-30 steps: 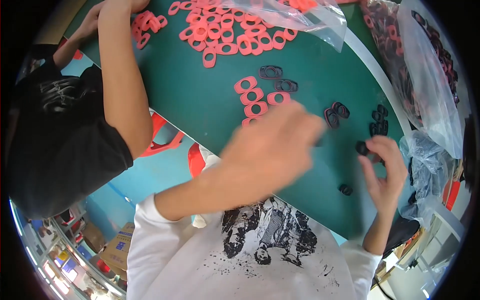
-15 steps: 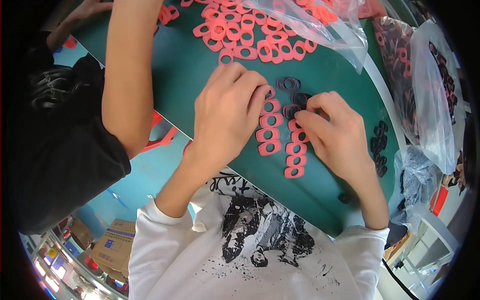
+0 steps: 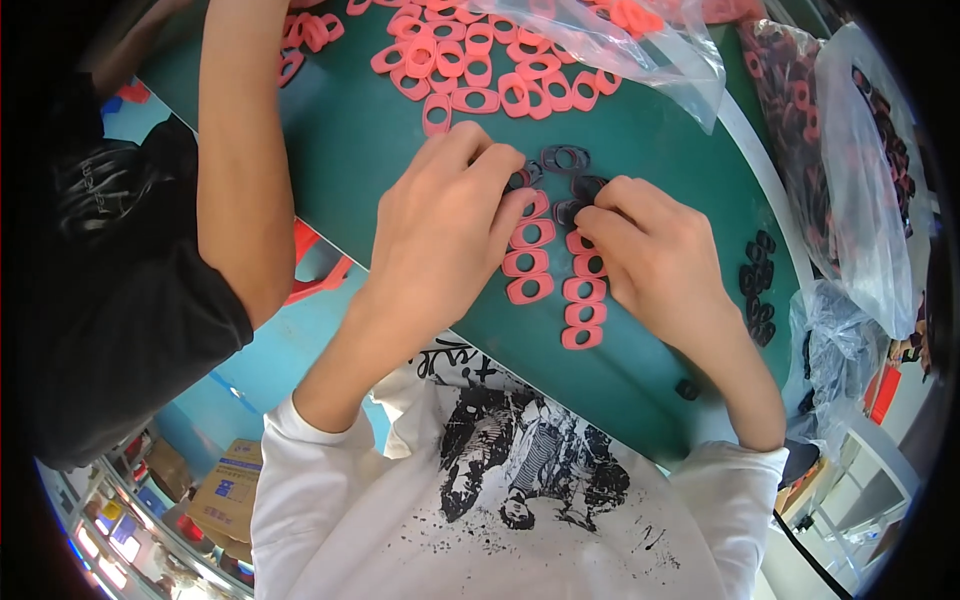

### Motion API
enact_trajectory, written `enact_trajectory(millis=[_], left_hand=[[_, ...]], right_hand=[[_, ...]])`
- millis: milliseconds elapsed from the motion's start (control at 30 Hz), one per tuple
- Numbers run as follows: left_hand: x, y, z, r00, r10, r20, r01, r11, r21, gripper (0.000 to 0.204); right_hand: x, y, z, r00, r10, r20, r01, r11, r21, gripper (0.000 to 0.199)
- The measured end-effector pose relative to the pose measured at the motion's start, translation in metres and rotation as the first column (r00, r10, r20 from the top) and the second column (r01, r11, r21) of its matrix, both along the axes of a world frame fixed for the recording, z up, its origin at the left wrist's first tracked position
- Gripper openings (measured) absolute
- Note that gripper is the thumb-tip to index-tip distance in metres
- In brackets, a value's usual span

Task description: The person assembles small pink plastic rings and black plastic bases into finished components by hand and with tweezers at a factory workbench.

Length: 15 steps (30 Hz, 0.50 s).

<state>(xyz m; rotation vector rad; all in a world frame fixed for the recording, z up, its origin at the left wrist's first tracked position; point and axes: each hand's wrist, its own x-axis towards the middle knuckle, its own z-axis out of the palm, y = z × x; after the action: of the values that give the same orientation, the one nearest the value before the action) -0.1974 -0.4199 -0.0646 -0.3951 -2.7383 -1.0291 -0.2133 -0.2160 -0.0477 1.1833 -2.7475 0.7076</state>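
My left hand [image 3: 450,215] is closed at the far end of a left column of pink rings [image 3: 526,263]. Its bent fingertips meet a black ring [image 3: 527,174], partly hidden by the fingers. To the right, my right hand [image 3: 655,240] pinches another black ring [image 3: 568,212] at the far end of a second column of pink rings [image 3: 583,313]. Just beyond both hands, a few overlapping black rings [image 3: 566,158] lie on the green tabletop [image 3: 640,150].
A heap of loose pink rings [image 3: 474,99] spreads at the far side beside a clear plastic bag [image 3: 650,70]. Small black pieces [image 3: 757,280] sit along the right edge, near filled bags [image 3: 870,200]. Another person's forearm [image 3: 243,150] reaches in at left.
My left fingers have shifted slightly, and a black ring now shows at their tips. My right hand stays at the second column. The whole view has moved a little.
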Motion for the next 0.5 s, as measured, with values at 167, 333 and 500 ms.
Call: enact_trajectory(millis=[167, 333, 500], left_hand=[[0.001, -0.002, 0.007, 0.997, -0.017, 0.074, 0.019, 0.999, -0.026, 0.021], [0.0, -0.009, 0.009, 0.98, -0.002, 0.199, 0.022, 0.995, -0.099, 0.015], [-0.019, -0.002, 0.005, 0.995, -0.093, 0.032, 0.096, 0.991, -0.09, 0.018]], right_hand=[[0.003, 0.007, -0.001, 1.0, -0.03, -0.001, 0.03, 0.999, -0.021, 0.017], [0.013, 0.012, 0.025, 0.996, -0.07, -0.056, 0.061, 0.987, -0.146, 0.016], [0.076, 0.069, 0.1, 0.925, 0.002, -0.38, -0.214, 0.83, -0.516, 0.029]])
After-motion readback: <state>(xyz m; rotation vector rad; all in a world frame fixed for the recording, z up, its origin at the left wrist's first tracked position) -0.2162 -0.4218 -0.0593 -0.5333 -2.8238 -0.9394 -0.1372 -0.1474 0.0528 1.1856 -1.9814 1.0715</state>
